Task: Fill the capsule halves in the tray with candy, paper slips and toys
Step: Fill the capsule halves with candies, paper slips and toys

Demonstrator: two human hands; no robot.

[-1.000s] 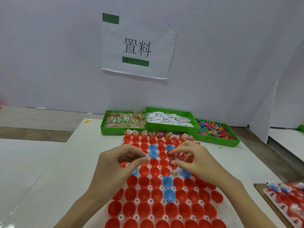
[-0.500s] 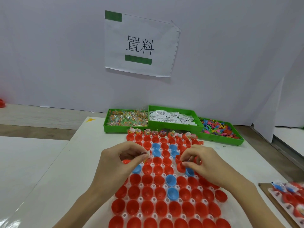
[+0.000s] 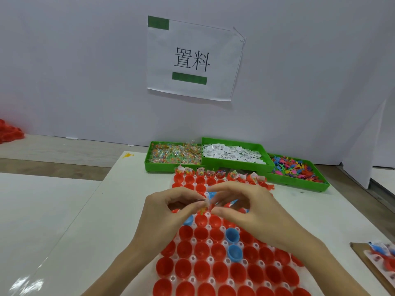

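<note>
While our two hands meet over the middle of the tray (image 3: pixel 193 258), we work a small bundle of fillings (image 3: pixel 205 205) between them, above the second or third row of capsule halves (image 3: pixel 201 233). Our left hand (image 3: pixel 168 212) pinches the bundle between thumb and forefinger, the other fingers curled under. Our right hand (image 3: pixel 252 212) has thumb and forefinger closing on the same bundle from the right; whether it truly grips it or only touches it we cannot tell, since the fingertips overlap and the piece is tiny. A scrap of pale wrapper and something yellow-green show at the pinch, perhaps a toy.

We judge the task to be early: only the far row (image 3: pixel 220 175) carries candy and slips, while nearly all the red cups and the few blue cups (image 3: pixel 232 235) nearer us stand bare. The step in hand looks like sorting one portion out of the pinch. Next, we need to drop a piece squarely into one cup without spilling into a neighbour, as the cups sit touching.

Beyond the tray lie three green bins side by side: candy bin (image 3: pixel 174 154) on the left, paper slips bin (image 3: pixel 234 153) in the middle, toy bin (image 3: pixel 297 167) on the right. A paper sign (image 3: pixel 192 60) hangs on the far wall. Another filled tray (image 3: pixel 382 259) peeks in at the near right edge.
</note>
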